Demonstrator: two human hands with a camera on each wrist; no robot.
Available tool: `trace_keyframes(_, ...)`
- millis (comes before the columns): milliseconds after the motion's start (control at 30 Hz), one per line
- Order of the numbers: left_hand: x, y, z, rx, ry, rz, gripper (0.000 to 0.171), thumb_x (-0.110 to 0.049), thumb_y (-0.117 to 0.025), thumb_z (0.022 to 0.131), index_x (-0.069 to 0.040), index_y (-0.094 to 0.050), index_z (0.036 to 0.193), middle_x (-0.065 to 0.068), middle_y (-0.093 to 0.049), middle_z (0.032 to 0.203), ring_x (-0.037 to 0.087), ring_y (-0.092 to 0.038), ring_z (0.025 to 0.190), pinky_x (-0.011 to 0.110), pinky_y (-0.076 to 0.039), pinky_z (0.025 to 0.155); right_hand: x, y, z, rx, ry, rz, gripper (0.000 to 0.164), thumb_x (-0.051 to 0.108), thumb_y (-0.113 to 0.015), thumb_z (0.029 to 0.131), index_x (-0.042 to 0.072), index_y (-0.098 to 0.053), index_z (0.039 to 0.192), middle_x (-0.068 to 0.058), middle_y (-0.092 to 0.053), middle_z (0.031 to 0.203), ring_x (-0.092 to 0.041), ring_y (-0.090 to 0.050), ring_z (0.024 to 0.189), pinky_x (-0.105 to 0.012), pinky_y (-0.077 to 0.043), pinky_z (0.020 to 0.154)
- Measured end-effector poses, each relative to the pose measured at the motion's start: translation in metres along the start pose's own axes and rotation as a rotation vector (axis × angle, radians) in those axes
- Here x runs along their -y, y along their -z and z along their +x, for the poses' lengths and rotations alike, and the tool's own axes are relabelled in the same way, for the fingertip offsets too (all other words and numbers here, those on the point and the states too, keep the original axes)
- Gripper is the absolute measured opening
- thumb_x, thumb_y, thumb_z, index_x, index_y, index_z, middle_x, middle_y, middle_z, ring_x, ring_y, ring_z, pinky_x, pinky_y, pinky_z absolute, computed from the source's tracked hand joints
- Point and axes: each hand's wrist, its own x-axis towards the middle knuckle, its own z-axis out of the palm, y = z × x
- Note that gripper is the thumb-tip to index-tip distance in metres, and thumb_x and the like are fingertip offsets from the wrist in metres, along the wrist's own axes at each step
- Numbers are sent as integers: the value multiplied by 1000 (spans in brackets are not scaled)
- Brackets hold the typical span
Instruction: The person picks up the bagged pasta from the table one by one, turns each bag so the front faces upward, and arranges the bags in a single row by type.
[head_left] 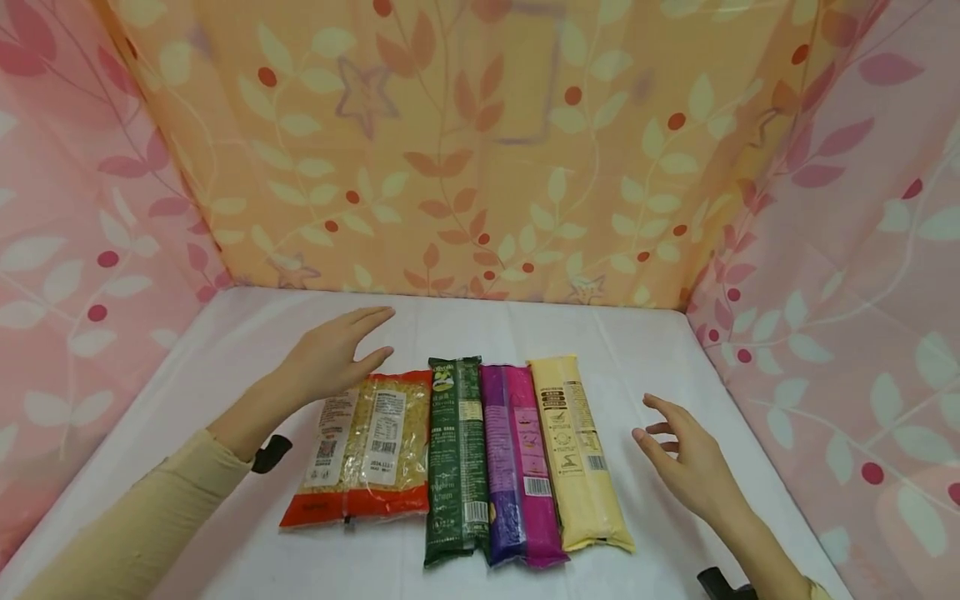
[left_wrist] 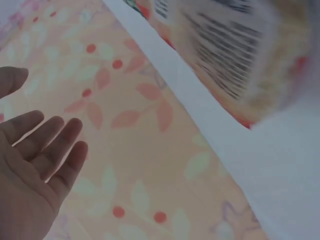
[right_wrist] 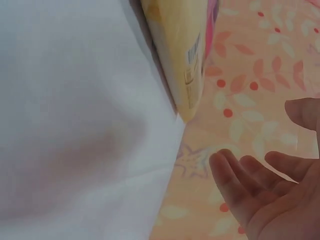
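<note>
Four packets lie side by side on a white surface in the head view. Leftmost is a wide clear packet with red ends (head_left: 408, 417), with tan contents and white labels. Beside it come a narrow dark green packet (head_left: 448, 450), a purple and magenta packet (head_left: 517, 467) and a pale yellow packet (head_left: 581, 458). My left hand (head_left: 326, 354) hovers over the upper left part of the red-ended packet, fingers extended and holding nothing. Off to the right of the yellow packet, my right hand (head_left: 686, 462) is held in the air with loosely bent fingers, also holding nothing.
White cloth (head_left: 660, 350) covers the table. Patterned fabric walls enclose it: an orange one (head_left: 450, 167) at the back, pink ones at the left (head_left: 67, 250) and right (head_left: 847, 292). Black wrist straps (head_left: 272, 454) show at both wrists.
</note>
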Motion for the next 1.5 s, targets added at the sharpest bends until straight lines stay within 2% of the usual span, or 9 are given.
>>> trace_keyframes(133,-17,-6,30,50,-22,-84,59,-33,-68,102,-11,-51,154,13,-55,150,31,-63,123,54,-54,95,4,-4,-7,19,-29,50,51,25,-70,102,8,-55,147,-12,-63,139,-14,-70,98,-23,-59,77)
trace_keyframes(333,-37,-25,74,161,-55,-238,54,-30,-65,105,-12,-52,154,7,-58,145,23,-64,114,45,-54,90,9,-11,-22,90,-112,86,50,26,-70,102,9,-56,146,-10,-64,138,-14,-69,97,-25,-59,74)
trace_keyframes(500,-49,-48,106,235,-105,-327,51,-26,-62,106,-9,-52,153,8,-61,141,19,-66,109,36,-55,84,10,-16,-33,162,-216,175,53,23,-72,100,7,-55,147,-13,-62,140,-9,-69,92,-25,-58,67)
trace_keyframes(633,-59,-65,127,287,-107,-351,50,-24,-62,106,-8,-52,153,9,-64,138,20,-67,110,33,-54,84,13,-21,-40,198,-267,218,56,24,-74,99,6,-54,148,-13,-63,139,-4,-68,88,-25,-57,66)
trace_keyframes(800,-67,-86,148,338,-87,-376,49,-23,-61,106,-9,-52,153,8,-65,136,21,-66,112,34,-54,86,17,-29,-46,254,-348,271,58,22,-75,97,5,-54,148,-14,-64,136,-6,-66,76,-25,-54,63)
trace_keyframes(933,-74,-103,167,359,-103,-434,48,-22,-59,107,-8,-53,152,11,-64,137,22,-66,110,33,-53,83,19,-34,-49,284,-404,272,59,22,-76,97,5,-53,149,-12,-65,132,-6,-64,76,-25,-53,62)
trace_keyframes(1100,-83,-122,184,387,-109,-455,47,-20,-58,107,-8,-53,152,13,-64,139,24,-66,116,32,-54,89,19,-37,-50,316,-417,277,64,26,-76,96,2,-51,150,-11,-63,129,-7,-62,77,-25,-53,62)
trace_keyframes(1333,-95,-145,195,460,-88,-480,46,-19,-57,108,-9,-53,152,12,-62,144,27,-63,127,35,-53,98,19,-40,-51,389,-447,332,70,29,-76,96,-2,-46,151,-12,-57,117,-14,-60,72,-32,-56,53)
trace_keyframes(1500,-102,-159,201,495,-89,-484,46,-18,-56,108,-5,-52,152,13,-63,143,25,-67,118,31,-53,96,16,-43,-52,408,-432,333,72,31,-76,96,-3,-45,152,-13,-56,116,-14,-59,71,-32,-56,52)
